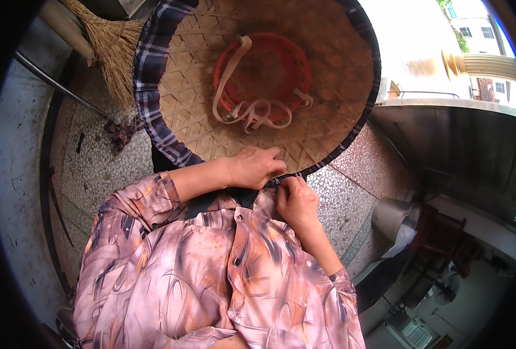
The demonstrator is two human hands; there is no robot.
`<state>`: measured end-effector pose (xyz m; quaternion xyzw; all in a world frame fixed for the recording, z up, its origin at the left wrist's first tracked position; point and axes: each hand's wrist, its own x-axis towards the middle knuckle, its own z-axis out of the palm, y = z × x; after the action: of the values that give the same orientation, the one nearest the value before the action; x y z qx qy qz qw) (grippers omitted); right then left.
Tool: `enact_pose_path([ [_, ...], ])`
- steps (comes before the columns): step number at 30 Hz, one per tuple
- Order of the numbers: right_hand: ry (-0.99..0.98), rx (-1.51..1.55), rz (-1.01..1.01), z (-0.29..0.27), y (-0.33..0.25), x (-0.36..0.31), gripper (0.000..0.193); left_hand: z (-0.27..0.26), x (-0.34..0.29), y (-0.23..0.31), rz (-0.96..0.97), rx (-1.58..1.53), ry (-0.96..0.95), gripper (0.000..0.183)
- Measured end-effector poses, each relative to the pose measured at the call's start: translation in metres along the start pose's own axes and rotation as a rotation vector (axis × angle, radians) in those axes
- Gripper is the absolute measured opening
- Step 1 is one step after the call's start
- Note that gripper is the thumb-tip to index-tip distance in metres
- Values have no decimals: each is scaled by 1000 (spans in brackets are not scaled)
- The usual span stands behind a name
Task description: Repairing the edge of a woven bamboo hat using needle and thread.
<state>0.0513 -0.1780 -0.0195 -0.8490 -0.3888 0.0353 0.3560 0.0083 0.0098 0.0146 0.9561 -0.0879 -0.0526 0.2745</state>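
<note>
A round woven bamboo hat [194,87] is tipped up before me with its hollow underside showing. Dark plaid cloth edging [148,87] runs around its brim. Inside sits a red plastic ring [218,75], and a pale cloth strap [233,68] hangs loosely from it in loops. My left hand [255,167] is closed over the near brim, its thumb and finger pinching at the edge. Just to the right and below, my right hand [299,200] is closed with its fingertips against the edging. Whether a small tool is between the fingers is hidden.
A straw broom [115,49] leans at the upper left, near a thin metal rod [60,83]. On the speckled floor [83,168] at right stands a silvery bucket [393,218]. A dark counter [450,139] borders the right side, with wooden furniture [441,230] below it.
</note>
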Motion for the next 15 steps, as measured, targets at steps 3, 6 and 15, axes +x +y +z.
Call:
enact_pose_path([
  [3, -26, -12, 1, -1, -4, -6, 8, -1, -2, 0, 17, 13, -14, 12],
  [6, 39, 0, -65, -1, 0, -4, 8, -2, 1, 1, 28, 28, -23, 13],
  [15, 66, -111, -144, -8, 3, 9, 10, -3, 14, 3, 48, 24, -23, 14],
])
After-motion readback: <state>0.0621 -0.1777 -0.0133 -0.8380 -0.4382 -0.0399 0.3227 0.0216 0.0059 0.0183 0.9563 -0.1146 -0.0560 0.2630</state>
